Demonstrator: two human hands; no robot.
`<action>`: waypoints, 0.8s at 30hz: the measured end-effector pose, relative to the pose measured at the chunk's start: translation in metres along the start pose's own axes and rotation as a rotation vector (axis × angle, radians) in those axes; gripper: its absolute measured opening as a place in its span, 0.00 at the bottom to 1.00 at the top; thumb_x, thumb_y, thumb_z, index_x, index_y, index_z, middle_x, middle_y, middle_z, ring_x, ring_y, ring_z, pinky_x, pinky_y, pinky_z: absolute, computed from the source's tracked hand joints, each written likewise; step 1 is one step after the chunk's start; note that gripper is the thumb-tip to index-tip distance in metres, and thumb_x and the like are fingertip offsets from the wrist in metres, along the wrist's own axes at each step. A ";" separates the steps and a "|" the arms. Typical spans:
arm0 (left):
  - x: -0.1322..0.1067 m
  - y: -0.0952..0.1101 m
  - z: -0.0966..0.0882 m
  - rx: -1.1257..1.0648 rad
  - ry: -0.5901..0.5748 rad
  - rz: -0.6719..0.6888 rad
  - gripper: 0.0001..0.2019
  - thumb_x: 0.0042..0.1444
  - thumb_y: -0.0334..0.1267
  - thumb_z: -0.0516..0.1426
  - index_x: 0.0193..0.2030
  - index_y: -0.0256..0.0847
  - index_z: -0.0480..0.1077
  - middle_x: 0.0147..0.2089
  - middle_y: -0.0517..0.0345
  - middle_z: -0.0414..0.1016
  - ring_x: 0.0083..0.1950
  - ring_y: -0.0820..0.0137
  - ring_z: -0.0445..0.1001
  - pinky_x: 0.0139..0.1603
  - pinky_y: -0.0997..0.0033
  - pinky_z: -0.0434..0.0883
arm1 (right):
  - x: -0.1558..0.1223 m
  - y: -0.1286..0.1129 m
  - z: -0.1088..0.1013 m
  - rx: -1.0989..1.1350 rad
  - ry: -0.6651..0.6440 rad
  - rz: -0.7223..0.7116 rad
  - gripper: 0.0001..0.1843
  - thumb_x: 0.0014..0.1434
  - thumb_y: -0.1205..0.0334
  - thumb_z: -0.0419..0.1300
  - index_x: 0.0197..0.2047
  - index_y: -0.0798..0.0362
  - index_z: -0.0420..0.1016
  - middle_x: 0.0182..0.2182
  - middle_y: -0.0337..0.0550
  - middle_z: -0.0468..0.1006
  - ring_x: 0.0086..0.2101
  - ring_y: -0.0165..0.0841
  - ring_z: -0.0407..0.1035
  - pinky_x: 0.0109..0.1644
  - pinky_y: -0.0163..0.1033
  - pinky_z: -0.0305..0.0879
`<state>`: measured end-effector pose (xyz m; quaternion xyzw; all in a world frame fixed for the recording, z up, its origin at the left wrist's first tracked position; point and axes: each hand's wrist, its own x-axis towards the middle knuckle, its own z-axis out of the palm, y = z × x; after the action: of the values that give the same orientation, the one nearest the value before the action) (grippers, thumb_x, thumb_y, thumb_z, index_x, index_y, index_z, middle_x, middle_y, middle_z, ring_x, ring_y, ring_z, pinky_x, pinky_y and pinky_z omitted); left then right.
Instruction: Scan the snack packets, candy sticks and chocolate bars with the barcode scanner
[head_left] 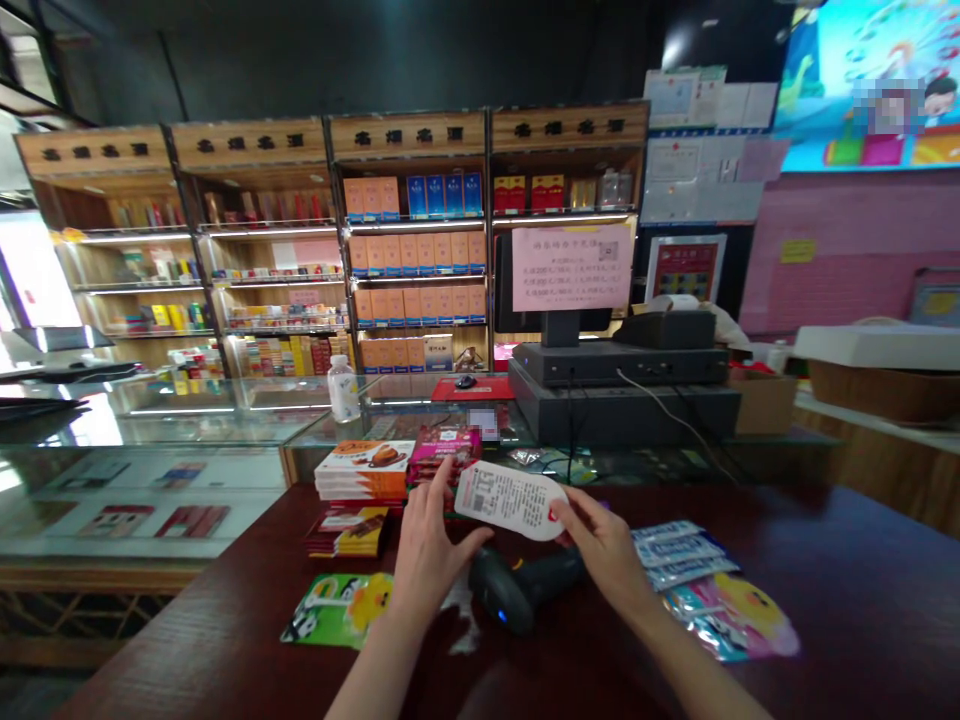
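Observation:
My right hand (pixel 604 545) is closed on the right end of a white, rounded package card (pixel 514 500), its printed text and barcode facing up. Beside the card's left end, my left hand (pixel 431 545) has its fingers stretched and thumb apart, with nothing in it. Below the card a black barcode scanner (pixel 517 590) with a blue light lies on the dark table. Left of my left hand is a green packet (pixel 330 610) with a yellow duck. Right of my right hand lie blue-and-white packets (pixel 682 555) and a pink duck packet (pixel 739 615).
Stacked orange-and-white boxes (pixel 364 470), yellow-and-red packets (pixel 349 530) and magenta packs (pixel 442 450) stand at the table's back left. Behind are a glass counter (pixel 307 425) with a white bottle (pixel 343 390), a black cash register (pixel 622 405) and a monitor with a pink notice (pixel 571 268).

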<state>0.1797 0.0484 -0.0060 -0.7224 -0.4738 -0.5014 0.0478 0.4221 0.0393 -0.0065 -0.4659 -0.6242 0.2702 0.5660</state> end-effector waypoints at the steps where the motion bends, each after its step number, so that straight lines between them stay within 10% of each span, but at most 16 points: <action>1: 0.000 -0.001 -0.001 0.013 0.008 -0.001 0.51 0.47 0.39 0.69 0.74 0.54 0.45 0.49 0.54 0.69 0.52 0.59 0.72 0.56 0.51 0.71 | 0.000 -0.001 0.000 0.001 -0.006 -0.003 0.29 0.61 0.39 0.57 0.53 0.54 0.78 0.35 0.46 0.83 0.32 0.39 0.76 0.32 0.38 0.75; 8: 0.002 -0.004 -0.003 0.063 -0.071 0.229 0.47 0.54 0.41 0.65 0.74 0.52 0.43 0.69 0.48 0.61 0.70 0.54 0.60 0.69 0.46 0.61 | 0.002 0.000 -0.010 -0.084 -0.029 -0.019 0.28 0.64 0.42 0.55 0.54 0.54 0.78 0.32 0.43 0.81 0.27 0.34 0.71 0.29 0.35 0.68; 24: 0.001 -0.013 0.002 0.045 -0.123 0.273 0.43 0.55 0.40 0.64 0.73 0.49 0.46 0.68 0.46 0.64 0.69 0.54 0.63 0.68 0.44 0.63 | 0.005 -0.004 -0.010 0.087 -0.128 0.005 0.27 0.64 0.44 0.56 0.59 0.51 0.74 0.39 0.44 0.81 0.33 0.34 0.72 0.35 0.37 0.70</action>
<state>0.1719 0.0570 -0.0111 -0.8082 -0.3845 -0.4342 0.1025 0.4312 0.0398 0.0011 -0.4240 -0.6458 0.3277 0.5439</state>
